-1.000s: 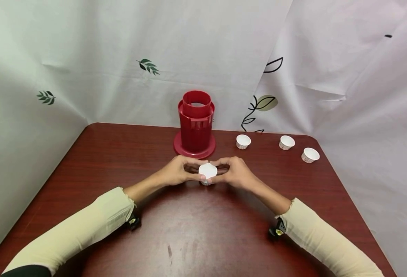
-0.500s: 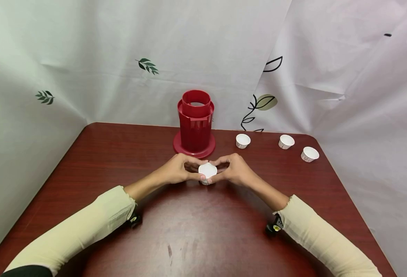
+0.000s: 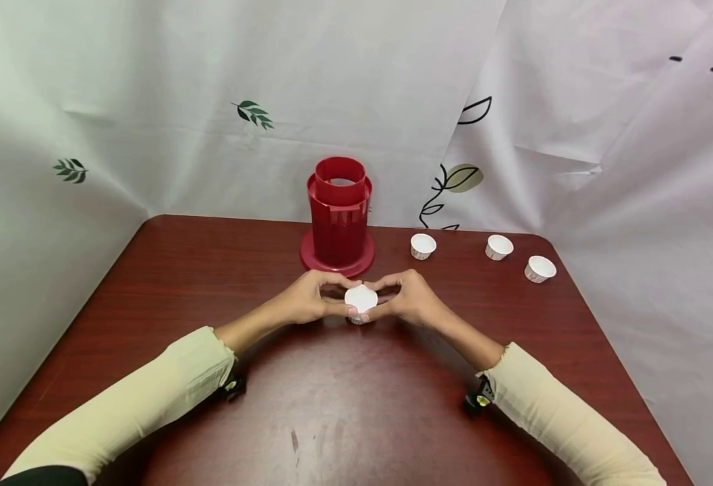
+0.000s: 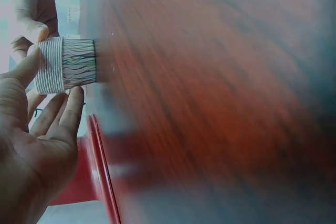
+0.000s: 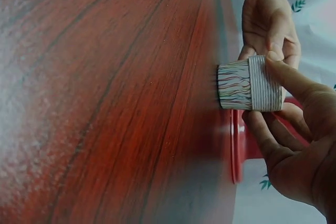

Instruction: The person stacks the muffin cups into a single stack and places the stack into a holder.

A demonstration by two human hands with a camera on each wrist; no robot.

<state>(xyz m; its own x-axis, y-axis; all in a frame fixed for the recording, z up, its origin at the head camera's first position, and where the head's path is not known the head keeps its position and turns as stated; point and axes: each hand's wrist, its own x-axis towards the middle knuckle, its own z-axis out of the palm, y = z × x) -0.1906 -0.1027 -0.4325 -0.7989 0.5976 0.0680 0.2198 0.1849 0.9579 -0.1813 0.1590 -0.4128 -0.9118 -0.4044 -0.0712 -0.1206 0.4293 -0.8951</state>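
Observation:
A nested stack of white paper cups (image 3: 361,298) with wavy printed sides stands upright at the middle of the table. My left hand (image 3: 305,298) pinches its rims from the left, thumb on the near side and fingers on the far side. From the right, my right hand (image 3: 415,299) grips the same rims in a mirrored way. Both wrist views show the layered rims and patterned wall of the stack (image 4: 65,65), its base close to the tabletop. Just behind the hands rises a red cylindrical holder (image 3: 339,223) on a round base.
Three single paper cups stand apart at the back right: one cup (image 3: 423,246) near the holder, another cup (image 3: 499,248) farther right, and a third cup (image 3: 540,269) by the right edge. White leaf-printed cloth (image 3: 356,81) hangs behind the table (image 3: 222,250).
The head view has shifted slightly, moving the scene a little left and up. Both hands keep the same hold on the stack of paper cups.

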